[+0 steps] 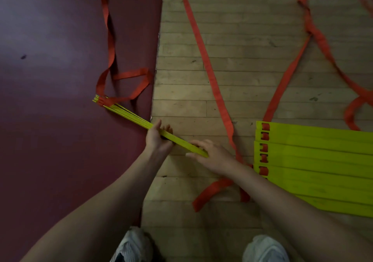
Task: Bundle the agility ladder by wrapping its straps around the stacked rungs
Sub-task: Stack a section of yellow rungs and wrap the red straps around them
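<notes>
Head view, hands [158,138] [215,156] seemingly gripping stacked rungs [129,114]

Yellow-green rungs [129,115], orange-red straps [210,74], maroon mat [60,80], pale wood-plank floor [252,39], white shoes [133,245].

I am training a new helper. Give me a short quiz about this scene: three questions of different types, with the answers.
1. True or false: the far end of the stack is over the mat.
2. Where do the other rungs lie? A) on the mat B) flat on the floor C) on a chair
3. Which hand grips the middle of the stack?
Key: 1 true; 2 B; 3 the left hand.
</notes>
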### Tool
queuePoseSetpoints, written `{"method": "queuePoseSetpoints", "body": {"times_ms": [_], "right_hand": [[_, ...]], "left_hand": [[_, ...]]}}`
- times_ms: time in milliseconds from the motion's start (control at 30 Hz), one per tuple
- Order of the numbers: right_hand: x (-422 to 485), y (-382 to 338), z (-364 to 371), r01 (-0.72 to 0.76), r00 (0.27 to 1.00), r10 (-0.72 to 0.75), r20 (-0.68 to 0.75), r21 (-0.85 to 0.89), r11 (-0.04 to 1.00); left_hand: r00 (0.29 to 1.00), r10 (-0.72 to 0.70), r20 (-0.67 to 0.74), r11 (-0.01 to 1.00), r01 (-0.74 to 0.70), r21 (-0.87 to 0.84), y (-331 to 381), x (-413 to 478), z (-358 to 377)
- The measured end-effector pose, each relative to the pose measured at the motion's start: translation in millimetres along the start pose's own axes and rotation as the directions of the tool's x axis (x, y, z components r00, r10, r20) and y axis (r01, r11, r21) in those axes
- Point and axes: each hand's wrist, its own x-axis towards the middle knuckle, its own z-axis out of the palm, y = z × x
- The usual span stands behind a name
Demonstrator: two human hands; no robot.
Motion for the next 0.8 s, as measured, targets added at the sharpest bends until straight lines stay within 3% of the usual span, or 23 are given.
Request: {"method": "queuePoseSetpoints", "body": {"times_ms": [67, 200, 267, 333, 400, 467, 533, 633, 733, 800], "right_hand": [[-0.9, 0.0, 0.6, 0.044, 0.999, -0.042, 0.024, -0.063, 0.997], [-1.8, -4.5, -11.4, 0.079, 0.997, -0.08, 0.021, 0.04, 0.996], [-1.7, -1.7, -22.5, 0.059, 0.986, -0.043, -0.164, 0.097, 0.994], [2.6, 11.2, -32.2, -0.015, 0.897, 0.061, -0.438, 0.109, 0.994], [6.7, 26.0, -41.8, -0.229, 0.808, 0.266, -0.525, 0.135, 0.964], [10.1, 38.9, -46.4, -0.479, 0.747, 0.553, -0.369, 0.28, 0.832], [10.9, 45.7, -45.0, -0.575, 0.719, 0.682, -0.137, 0.433, 0.694], [7.5, 46.9, -37.2, -0.519, 0.759, 0.651, 0.019, 0.622, 0.586], [4.9, 45.2, -35.5, -0.403, 0.826, 0.56, -0.061, 0.629, 0.664], [5.4, 40.0, -39.0, -0.299, 0.859, 0.508, -0.065, 0.742, 0.601]], "left_hand": [[1.0, -0.002, -0.026, 1.0, 0.001, -0.028, 6.8, 2.4, 2.5], [1.0, -0.001, -0.002, 1.0, 0.001, 0.013, 7.8, 3.0, 4.1], [1.0, 0.009, 0.025, 0.998, -0.01, 0.057, 8.4, -1.1, 8.0], [0.998, 0.024, 0.049, 0.997, -0.028, 0.071, 12.9, -3.0, 11.3], [0.997, 0.031, 0.071, 0.997, -0.036, 0.067, 19.3, -2.3, 12.7], [0.995, 0.034, 0.089, 0.998, -0.038, 0.042, 24.6, -1.6, 14.0], [0.995, 0.026, 0.099, 0.999, -0.029, 0.021, 27.2, -3.2, 15.3], [0.995, 0.026, 0.091, 1.0, -0.027, 0.009, 27.0, -6.2, 15.1], [0.994, 0.052, 0.092, 0.998, -0.056, 0.038, 25.8, -8.6, 13.6], [0.992, 0.071, 0.1, 0.994, -0.08, 0.08, 23.9, -9.5, 10.7]]}}
